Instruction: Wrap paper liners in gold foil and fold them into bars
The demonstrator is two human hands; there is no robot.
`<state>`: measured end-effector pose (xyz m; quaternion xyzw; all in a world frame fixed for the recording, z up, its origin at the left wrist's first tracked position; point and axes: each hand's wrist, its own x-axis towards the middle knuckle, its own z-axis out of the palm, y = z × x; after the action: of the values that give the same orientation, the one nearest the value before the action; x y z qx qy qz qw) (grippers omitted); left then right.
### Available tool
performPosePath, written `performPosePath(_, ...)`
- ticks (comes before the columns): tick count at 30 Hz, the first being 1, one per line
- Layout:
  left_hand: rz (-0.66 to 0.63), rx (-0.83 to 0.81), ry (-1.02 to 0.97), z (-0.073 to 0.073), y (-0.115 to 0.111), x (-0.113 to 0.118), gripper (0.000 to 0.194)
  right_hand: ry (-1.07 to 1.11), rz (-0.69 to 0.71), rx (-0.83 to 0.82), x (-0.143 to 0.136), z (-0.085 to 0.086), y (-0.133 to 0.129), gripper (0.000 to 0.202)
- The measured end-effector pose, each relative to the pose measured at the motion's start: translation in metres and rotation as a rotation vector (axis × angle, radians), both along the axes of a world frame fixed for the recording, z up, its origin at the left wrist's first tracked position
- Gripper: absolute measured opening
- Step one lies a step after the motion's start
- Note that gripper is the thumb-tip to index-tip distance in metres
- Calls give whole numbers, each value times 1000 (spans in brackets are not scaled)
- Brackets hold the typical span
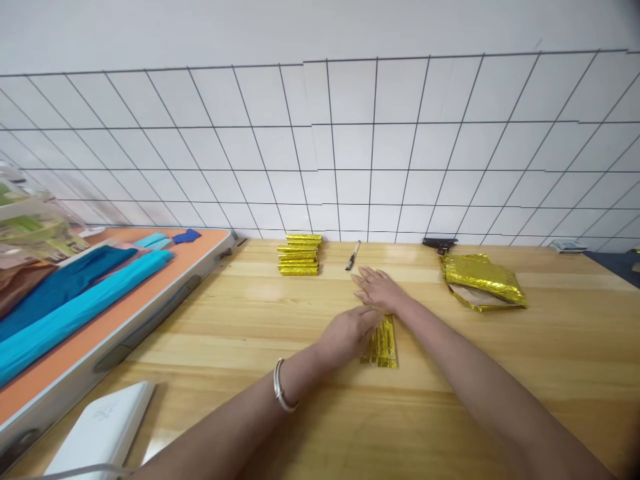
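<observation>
A pleated piece of gold foil paper (384, 343) lies on the wooden table in front of me, its far part covered by my hands. My left hand (350, 335), with a silver bangle at the wrist, is closed over the foil; its curled fingertips are partly hidden. Just beyond it, my right hand (380, 291) rests flat over the foil's far end, fingers spread and holding nothing. Several folded gold foil strips (299, 256) are stacked near the wall. More gold foil paper (483, 280), with a brown inner side, lies to the right.
Close to my right fingertips lies a pen (353, 256). A black clip-like object (441, 244) sits by the tiled wall. At left, an orange-topped board (186, 252) bears rolls of blue cloth (85, 303). A white power bank (103, 427) with a cable occupies the near left.
</observation>
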<state>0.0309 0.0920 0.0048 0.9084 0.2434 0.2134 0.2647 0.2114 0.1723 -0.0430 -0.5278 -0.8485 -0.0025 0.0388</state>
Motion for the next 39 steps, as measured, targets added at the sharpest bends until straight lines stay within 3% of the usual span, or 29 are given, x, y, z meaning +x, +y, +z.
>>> performPosePath(4,-158,248,130,-17,22,10,27,-6,-1,15,0,-1,2,62)
performPosePath(10,-226,388,262,-32,16,7,46,-8,13,35,1,-5,5,61)
performPosePath(17,-211,315,343,-22,3,-1,48,-24,34,91,-1,1,6,58)
performPosePath(30,-246,102,362,-3,-49,-19,83,-56,66,156,-5,13,20,54)
performPosePath(39,-238,66,341,-2,-53,-22,85,-54,23,178,-6,18,34,48)
